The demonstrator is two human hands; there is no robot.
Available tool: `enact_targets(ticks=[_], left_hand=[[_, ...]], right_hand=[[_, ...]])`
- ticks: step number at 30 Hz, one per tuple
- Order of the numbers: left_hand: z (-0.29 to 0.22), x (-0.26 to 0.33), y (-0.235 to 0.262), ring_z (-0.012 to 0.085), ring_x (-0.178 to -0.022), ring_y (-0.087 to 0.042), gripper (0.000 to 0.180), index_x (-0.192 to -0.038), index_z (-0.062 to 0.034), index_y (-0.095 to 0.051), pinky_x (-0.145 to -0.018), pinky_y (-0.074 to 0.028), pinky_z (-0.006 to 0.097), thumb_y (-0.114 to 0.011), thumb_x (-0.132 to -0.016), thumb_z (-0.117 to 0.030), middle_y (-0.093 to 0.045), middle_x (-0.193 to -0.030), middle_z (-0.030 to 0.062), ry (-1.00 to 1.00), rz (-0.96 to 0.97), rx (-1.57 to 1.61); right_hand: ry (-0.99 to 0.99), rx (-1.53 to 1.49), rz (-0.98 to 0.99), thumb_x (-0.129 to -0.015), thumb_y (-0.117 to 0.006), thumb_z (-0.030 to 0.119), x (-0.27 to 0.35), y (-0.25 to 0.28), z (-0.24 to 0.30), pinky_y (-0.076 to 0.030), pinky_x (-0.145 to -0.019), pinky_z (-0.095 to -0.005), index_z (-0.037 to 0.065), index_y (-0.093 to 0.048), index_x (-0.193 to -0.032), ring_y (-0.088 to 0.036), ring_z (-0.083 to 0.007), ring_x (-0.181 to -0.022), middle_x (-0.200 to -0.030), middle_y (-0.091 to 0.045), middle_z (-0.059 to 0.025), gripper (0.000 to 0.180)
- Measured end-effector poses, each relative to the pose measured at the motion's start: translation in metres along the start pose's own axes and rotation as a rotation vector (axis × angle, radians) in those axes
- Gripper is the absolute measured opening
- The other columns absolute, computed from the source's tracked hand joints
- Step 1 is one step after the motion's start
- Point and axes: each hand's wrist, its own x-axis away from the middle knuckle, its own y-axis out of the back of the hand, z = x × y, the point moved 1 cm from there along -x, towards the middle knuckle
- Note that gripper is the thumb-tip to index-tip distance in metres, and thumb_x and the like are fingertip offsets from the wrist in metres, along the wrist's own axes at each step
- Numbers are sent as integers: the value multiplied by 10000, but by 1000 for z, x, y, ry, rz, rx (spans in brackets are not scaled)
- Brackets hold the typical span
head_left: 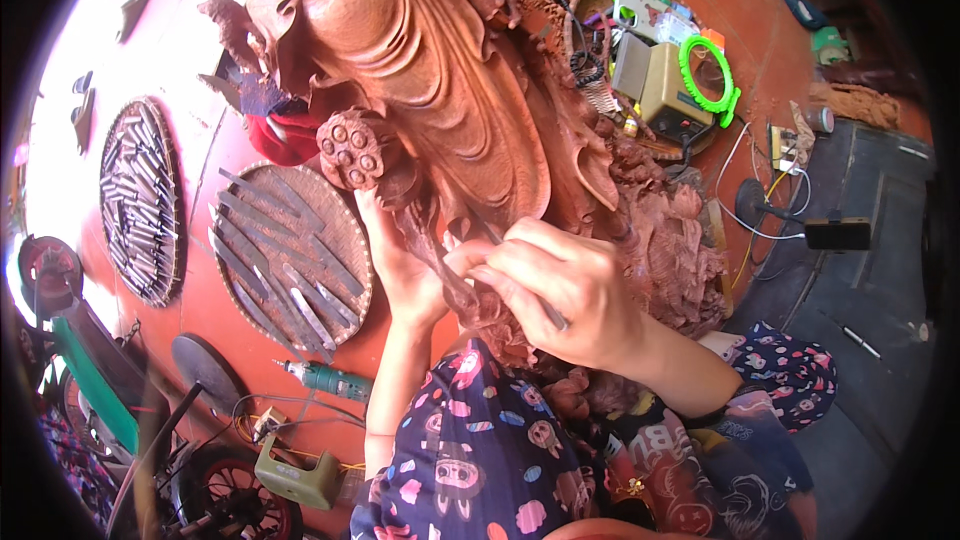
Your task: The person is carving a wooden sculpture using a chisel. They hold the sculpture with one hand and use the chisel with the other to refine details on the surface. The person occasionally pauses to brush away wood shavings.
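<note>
A large reddish-brown wooden statue (430, 70) with deep carved robe folds leans before me, a round lotus pod (350, 148) standing out on its near left side. My left hand (408, 265) is closed around the carved stem below the pod, one digit stretched up to the pod's underside; its other fingers are mostly hidden by the wood. My right hand (570, 285) is pinched on a slim dark carving tool (554, 316), whose back end sticks out below the fingers. The tool's working end lies against the lower carving, largely covered by the hand.
Left stand a round basket of flat files (262, 225) and another packed with chisels (140, 200). A green power drill (325, 380) lies near my left forearm. Far right, a tray holds a beige power box (672, 95) and a green ring (708, 75). A phone (838, 234) stands at right.
</note>
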Motion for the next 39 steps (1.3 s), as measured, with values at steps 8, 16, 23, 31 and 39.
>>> enact_targets(ticks=[8, 16, 23, 31, 39], left_hand=[[-15, -6, -9, 310, -1311, -471, 1341, -1538, 49, -180, -1117, -388, 427, -1012, -541, -288, -435, -1441, 204, -3, -9, 2], [-10, -11, -9, 322, -1339, -434, 1311, -1505, 67, -237, -1138, -352, 443, -1010, -538, -363, -417, -1433, 204, -113, -3, -95], [-1, -5, -6, 312, -1353, -422, 1279, -1531, 27, -236, -1151, -341, 448, -996, -533, -222, -398, -1457, 184, -216, -21, -130], [-9, -7, -8, 279, -1320, -460, 1147, -1488, 12, -317, -1134, -357, 413, -980, -572, -181, -461, -1422, 147, -173, 17, -111], [-10, -10, -9, 269, -1324, -469, 1153, -1511, -7, -302, -1132, -360, 396, -983, -599, -186, -454, -1436, 140, -59, -24, 91]], right_hand=[[-17, 37, 14, -903, -672, 43, 0, 4, 4, -541, -603, -377, 27, -696, -1014, -669, -284, -705, -869, -631, -120, 114], [0, 50, -6, -888, -680, 24, 3, 10, 3, -529, -595, -392, 21, -694, -1008, -662, -299, -703, -857, -622, -117, 122], [-15, 100, 18, -877, -674, 7, 10, 9, 3, -529, -607, -398, 18, -689, -1008, -653, -301, -707, -814, -588, -112, 132], [5, 50, -17, -868, -681, 15, 6, 13, 3, -523, -626, -403, -5, -680, -1008, -647, -306, -713, -824, -572, -117, 141], [-46, -54, 12, -837, -665, -19, -3, 6, -3, -542, -638, -393, 31, -683, -1011, -667, -302, -721, -846, -617, -98, 182]])
